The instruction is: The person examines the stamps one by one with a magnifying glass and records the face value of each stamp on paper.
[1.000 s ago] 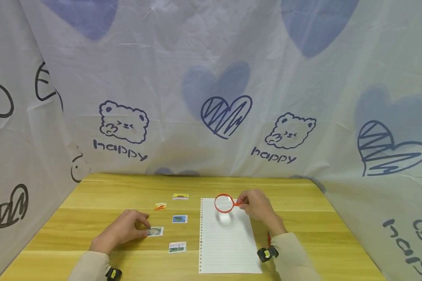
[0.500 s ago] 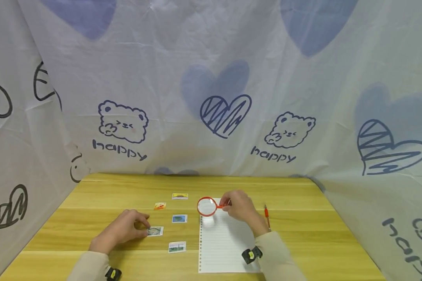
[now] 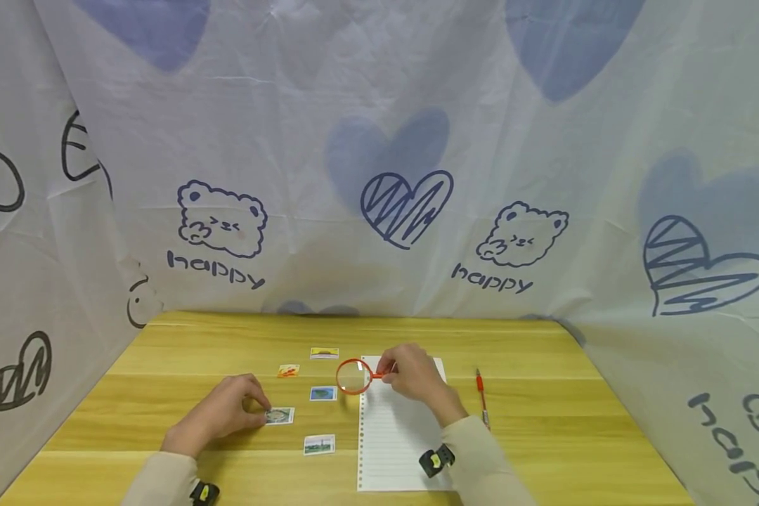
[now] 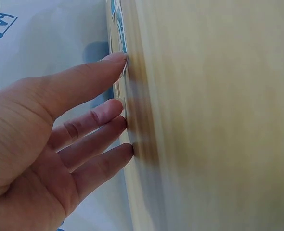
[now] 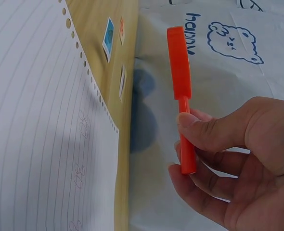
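Observation:
My right hand [image 3: 410, 370] pinches the handle of a red magnifying glass [image 3: 370, 376] between thumb and fingers. Its round lens is raised over the left margin of a lined paper sheet [image 3: 395, 450]; in the right wrist view the magnifying glass [image 5: 180, 67] appears edge-on. My left hand [image 3: 224, 407] rests on the table, thumb and index fingertips at the left edge of a grey-green stamp [image 3: 280, 416]. From the left wrist, the fingers [image 4: 101, 166] look relaxed and spread. Just left of the lens lies a blue stamp [image 3: 323, 393].
Other stamps lie flat: a yellow-and-purple stamp [image 3: 325, 353], an orange-yellow stamp [image 3: 288, 371] and a green landscape stamp [image 3: 319, 444]. A red pen [image 3: 481, 393] lies right of the sheet. Printed cloth [image 3: 316, 232] encloses the wooden table [image 3: 563, 422].
My right hand has carried the magnifying glass leftward from above the middle of the sheet to its left margin, bringing the pen into view. The left hand has stayed at the grey-green stamp.

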`<action>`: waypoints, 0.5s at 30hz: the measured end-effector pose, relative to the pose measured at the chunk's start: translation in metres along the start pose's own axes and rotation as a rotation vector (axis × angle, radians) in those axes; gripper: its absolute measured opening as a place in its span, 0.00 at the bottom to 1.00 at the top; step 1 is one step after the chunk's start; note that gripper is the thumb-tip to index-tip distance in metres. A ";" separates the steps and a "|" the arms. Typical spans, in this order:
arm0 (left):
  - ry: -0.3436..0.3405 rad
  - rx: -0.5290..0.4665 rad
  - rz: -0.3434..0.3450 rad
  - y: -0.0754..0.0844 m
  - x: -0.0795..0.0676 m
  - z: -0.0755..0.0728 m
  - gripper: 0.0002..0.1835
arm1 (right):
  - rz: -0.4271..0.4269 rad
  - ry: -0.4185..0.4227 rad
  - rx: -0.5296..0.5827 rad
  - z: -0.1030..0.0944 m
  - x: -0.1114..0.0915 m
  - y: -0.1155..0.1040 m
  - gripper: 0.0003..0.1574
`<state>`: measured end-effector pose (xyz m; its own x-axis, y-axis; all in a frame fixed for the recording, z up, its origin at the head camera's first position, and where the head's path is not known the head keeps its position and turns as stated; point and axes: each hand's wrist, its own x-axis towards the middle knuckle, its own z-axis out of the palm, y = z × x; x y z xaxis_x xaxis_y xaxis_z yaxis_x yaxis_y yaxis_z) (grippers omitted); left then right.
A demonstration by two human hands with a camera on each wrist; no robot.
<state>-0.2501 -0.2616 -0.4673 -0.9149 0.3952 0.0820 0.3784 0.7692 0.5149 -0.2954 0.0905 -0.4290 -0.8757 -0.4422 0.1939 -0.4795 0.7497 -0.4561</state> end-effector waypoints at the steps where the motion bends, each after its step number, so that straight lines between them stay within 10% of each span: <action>1: 0.000 0.000 0.002 -0.001 0.000 0.000 0.07 | 0.000 -0.003 -0.001 0.001 0.001 -0.001 0.09; 15: -0.006 0.001 0.000 -0.002 0.001 0.001 0.07 | 0.004 -0.045 0.007 0.026 0.011 -0.025 0.09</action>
<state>-0.2513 -0.2628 -0.4693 -0.9140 0.3982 0.0775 0.3788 0.7693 0.5144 -0.2915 0.0545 -0.4386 -0.8741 -0.4612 0.1526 -0.4756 0.7482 -0.4626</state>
